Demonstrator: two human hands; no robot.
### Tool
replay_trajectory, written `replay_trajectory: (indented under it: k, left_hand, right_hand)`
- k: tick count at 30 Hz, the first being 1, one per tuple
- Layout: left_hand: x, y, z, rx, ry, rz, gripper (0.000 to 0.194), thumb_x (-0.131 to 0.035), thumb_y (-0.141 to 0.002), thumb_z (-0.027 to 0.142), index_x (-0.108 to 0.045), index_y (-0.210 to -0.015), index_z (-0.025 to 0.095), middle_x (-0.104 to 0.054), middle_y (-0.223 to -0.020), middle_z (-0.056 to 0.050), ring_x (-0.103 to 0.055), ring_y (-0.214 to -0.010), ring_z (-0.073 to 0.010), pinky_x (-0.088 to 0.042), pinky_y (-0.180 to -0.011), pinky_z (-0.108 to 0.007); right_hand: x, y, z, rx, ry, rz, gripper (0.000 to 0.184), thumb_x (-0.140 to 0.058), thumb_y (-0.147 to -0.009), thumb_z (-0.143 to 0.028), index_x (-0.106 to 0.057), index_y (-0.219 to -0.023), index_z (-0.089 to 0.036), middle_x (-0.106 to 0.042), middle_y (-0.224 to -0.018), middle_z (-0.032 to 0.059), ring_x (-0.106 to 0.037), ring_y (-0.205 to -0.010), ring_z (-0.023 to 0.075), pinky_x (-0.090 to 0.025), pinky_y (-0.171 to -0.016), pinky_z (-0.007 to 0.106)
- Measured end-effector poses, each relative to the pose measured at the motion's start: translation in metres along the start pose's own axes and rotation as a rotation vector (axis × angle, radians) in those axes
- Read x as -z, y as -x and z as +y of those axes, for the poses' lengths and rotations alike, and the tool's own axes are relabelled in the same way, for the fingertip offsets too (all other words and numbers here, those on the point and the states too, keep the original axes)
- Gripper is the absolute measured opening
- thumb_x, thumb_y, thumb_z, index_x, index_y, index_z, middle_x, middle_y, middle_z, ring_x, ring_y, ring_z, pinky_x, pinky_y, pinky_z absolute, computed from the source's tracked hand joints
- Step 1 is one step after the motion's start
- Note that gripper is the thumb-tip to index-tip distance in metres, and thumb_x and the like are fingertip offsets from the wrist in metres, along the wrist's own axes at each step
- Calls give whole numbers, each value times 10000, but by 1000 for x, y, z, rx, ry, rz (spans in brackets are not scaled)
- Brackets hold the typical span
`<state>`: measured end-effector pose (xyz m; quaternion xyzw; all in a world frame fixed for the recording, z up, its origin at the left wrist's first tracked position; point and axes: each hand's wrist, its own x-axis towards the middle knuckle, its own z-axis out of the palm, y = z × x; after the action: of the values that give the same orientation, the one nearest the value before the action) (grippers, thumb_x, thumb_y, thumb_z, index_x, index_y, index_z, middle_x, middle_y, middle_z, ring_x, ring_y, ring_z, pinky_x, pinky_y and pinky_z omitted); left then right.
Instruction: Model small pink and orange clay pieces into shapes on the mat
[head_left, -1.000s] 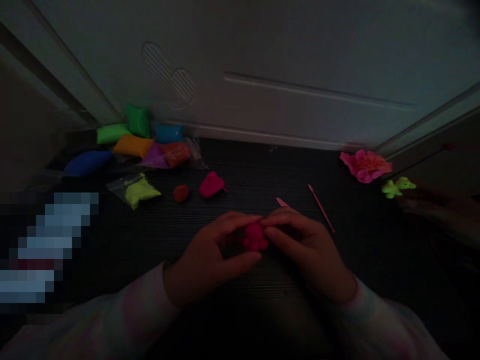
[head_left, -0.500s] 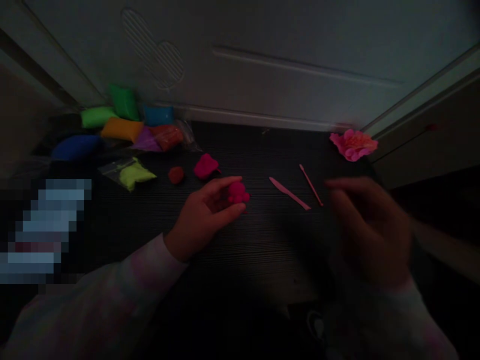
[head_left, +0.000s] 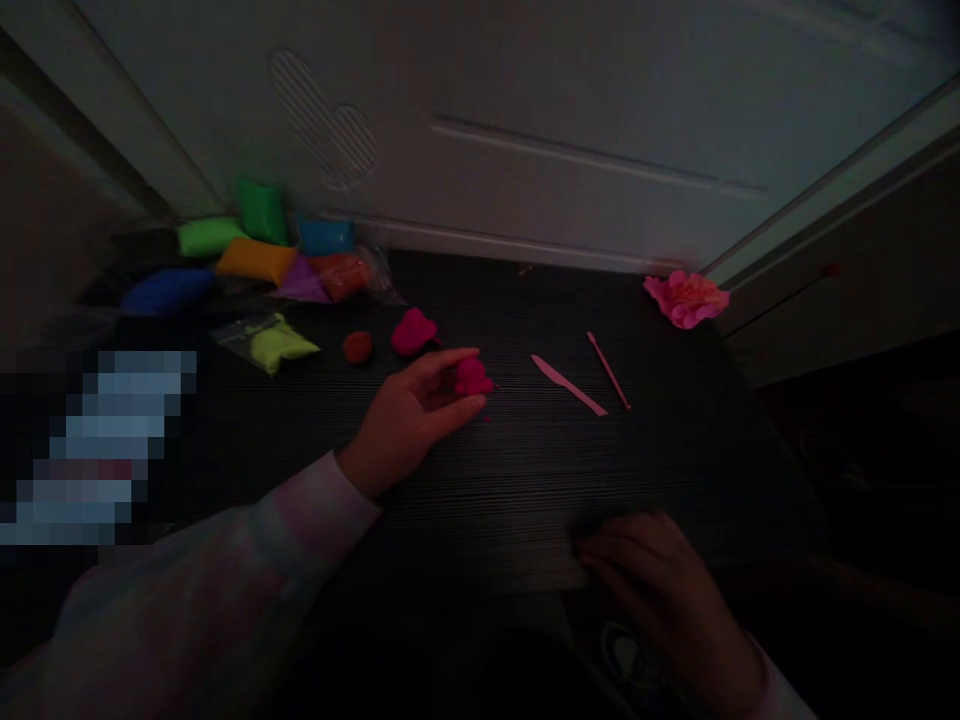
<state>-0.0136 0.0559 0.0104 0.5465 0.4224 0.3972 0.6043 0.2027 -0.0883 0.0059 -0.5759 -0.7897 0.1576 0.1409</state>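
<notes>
My left hand [head_left: 409,420] is closed around a small pink clay figure [head_left: 472,375], a round ball with smaller lumps beneath, held between thumb and fingers at the table. Low on the right, my right hand [head_left: 667,595] hovers by the front edge with its fingers drawn together; a dark patch at the fingertips hides whatever may be in them. A pink modelling knife [head_left: 568,385] and a thin pink modelling stick [head_left: 609,371] lie to the right of the figure. Just behind my left hand sits a larger lump of pink clay [head_left: 412,332].
A reddish clay ball [head_left: 358,348] and a bag of yellow clay [head_left: 281,344] lie to the left. Several coloured clay packs [head_left: 256,259] fill the back left. A pink paper-like flower [head_left: 686,298] stands at the back right, before a white panel [head_left: 555,90].
My right hand left the pink clay figure, swung right, then came down toward the front edge. My left hand kept the figure. Another person's hand and a yellow-green figure at right are gone from view.
</notes>
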Motion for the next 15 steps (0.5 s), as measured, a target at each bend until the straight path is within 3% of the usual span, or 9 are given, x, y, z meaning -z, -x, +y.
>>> replay_trajectory:
  k: [7,11,15]
  left_hand:
    - [1,-1,-2,17,19,-31,455,-627,-627,190,-501,-1063,155,-596,-968,-42,-557,-892,-153,-440,-815,-297]
    - [1,-1,-1,37,9,-48,450,-628,-619,188,-508,-1051,153,-584,-992,-52,-553,-896,-164,-437,-810,-311]
    - [3,-4,-1,46,-1,0,442,-623,-619,187,-505,-1044,156,-577,-998,-55,-552,-905,-171,-432,-812,-316]
  right_hand:
    - [9,-13,1,-166,-254,9,127,-496,-765,-252,-607,-826,-248,-623,-793,14,-567,-748,144,-442,-646,273]
    - [17,-61,-1,-225,-439,112,122,-528,-735,-293,-622,-788,-236,-616,-788,10,-568,-754,140,-444,-667,257]
    - [6,-119,-4,-266,-610,216,132,-548,-707,-308,-626,-772,-222,-619,-795,1,-561,-776,147,-417,-749,300]
